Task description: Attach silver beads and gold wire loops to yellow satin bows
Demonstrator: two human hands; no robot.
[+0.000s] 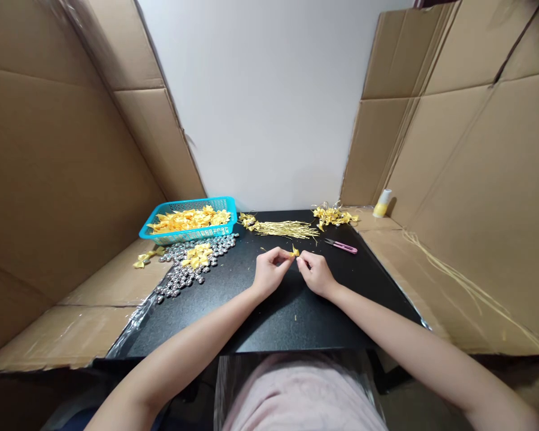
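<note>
Above the middle of the black table, a small yellow ribbon bow (295, 252) is pinched between the thumb and fingers of my left hand (270, 274). Close against its right side, my right hand (315, 273) is closed, fingertips pressed together; what they grip is too small to make out. Just beyond both hands lies a bundle of yellow cords (287, 228). Pink-handled thread snips (341, 245) rest to the right of the bow, blades toward the left.
A turquoise basket (188, 237) of yellow bows stands at back left. Before it, silvery beads (179, 276) surround a few loose bows (198, 255). Corded bows (333, 215) are heaped at back right, near a thread spool (382, 203). Cardboard walls (485, 179) flank the table.
</note>
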